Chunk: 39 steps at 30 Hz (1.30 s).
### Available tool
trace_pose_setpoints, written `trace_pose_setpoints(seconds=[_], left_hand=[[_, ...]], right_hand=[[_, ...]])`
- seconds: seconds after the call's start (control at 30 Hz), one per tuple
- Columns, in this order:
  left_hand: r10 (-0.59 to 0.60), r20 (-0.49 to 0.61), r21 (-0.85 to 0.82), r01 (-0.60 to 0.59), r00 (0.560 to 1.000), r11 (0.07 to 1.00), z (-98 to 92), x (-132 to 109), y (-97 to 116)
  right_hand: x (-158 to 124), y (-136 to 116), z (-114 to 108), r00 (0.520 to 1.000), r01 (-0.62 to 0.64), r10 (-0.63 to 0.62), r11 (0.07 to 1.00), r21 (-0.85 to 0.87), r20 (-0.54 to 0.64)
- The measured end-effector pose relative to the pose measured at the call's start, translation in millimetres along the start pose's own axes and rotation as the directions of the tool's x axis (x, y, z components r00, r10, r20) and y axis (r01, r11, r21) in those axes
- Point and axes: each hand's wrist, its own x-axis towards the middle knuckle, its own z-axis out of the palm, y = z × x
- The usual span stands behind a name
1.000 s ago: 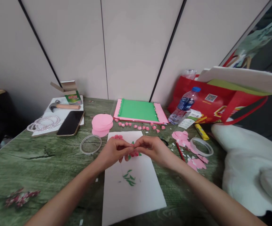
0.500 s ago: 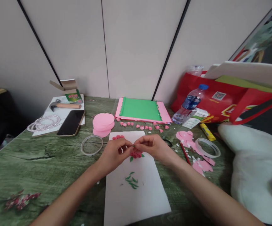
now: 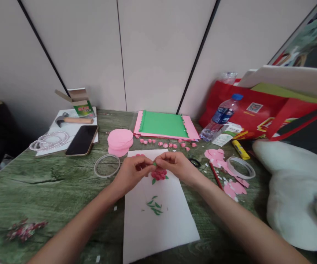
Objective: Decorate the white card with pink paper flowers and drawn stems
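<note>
Over the upper part of a white paper sheet (image 3: pixel 161 234), my left hand (image 3: pixel 135 172) and my right hand (image 3: pixel 178 167) meet fingertip to fingertip. Between them is a small green paper leaf (image 3: pixel 154 164), pinched by both hands. Just below the fingers, a cluster of dark pink paper flowers (image 3: pixel 159 174) with green leaves lies on the sheet. More pink flowers (image 3: pixel 140 155) show partly behind my left hand. Farther down the sheet lies a loose pile of green paper leaves (image 3: pixel 154 206).
Pink paper circles (image 3: pixel 120 141), a tape roll (image 3: pixel 107 166), a phone (image 3: pixel 82 140) and a hammer (image 3: pixel 74 120) lie left. Behind are small pink rolled pieces (image 3: pixel 165 145) and green paper (image 3: pixel 162 124). Rightward are pink scraps (image 3: pixel 231 187), another tape roll (image 3: pixel 241 167), a bottle (image 3: pixel 221 117) and a red bag (image 3: pixel 257 110).
Both hands stay pinched together, shifted slightly. More of the green leaf shows between the fingertips. The whole view has tilted a little.
</note>
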Motion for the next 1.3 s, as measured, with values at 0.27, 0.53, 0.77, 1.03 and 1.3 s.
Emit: trace_pose_setpoints(seconds=[0.27, 0.53, 0.77, 1.03, 1.3], left_hand=[[-0.058, -0.087, 0.155, 0.071, 0.994, 0.985, -23.3, 3.9, -13.0], [0.096, -0.001, 0.566, -0.079, 0.995, 0.821, -57.8, 32.4, -50.6], [0.009, 0.266, 0.589, -0.17, 0.964, 0.79, -60.6, 47.3, -68.2], [0.035, 0.34, 0.569, -0.235, 0.94, 0.788, -61.9, 51.2, -79.1], [0.071, 0.335, 0.538, -0.253, 0.94, 0.804, -65.8, 42.4, -85.8]], right_hand=[[67.7, 11.2, -35.6, 0.998, -0.049, 0.043, 0.98, -0.193, -0.036], [98.9, 21.5, -21.7, 0.982, -0.135, 0.156, 0.975, -0.179, 0.11], [122.1, 14.4, -15.6, 0.961, -0.106, 0.175, 0.949, -0.296, 0.215], [130.7, 22.0, -15.0, 0.951, -0.061, 0.189, 0.889, -0.454, 0.243], [112.3, 20.0, -23.9, 0.974, -0.069, 0.188, 0.781, -0.62, 0.129]])
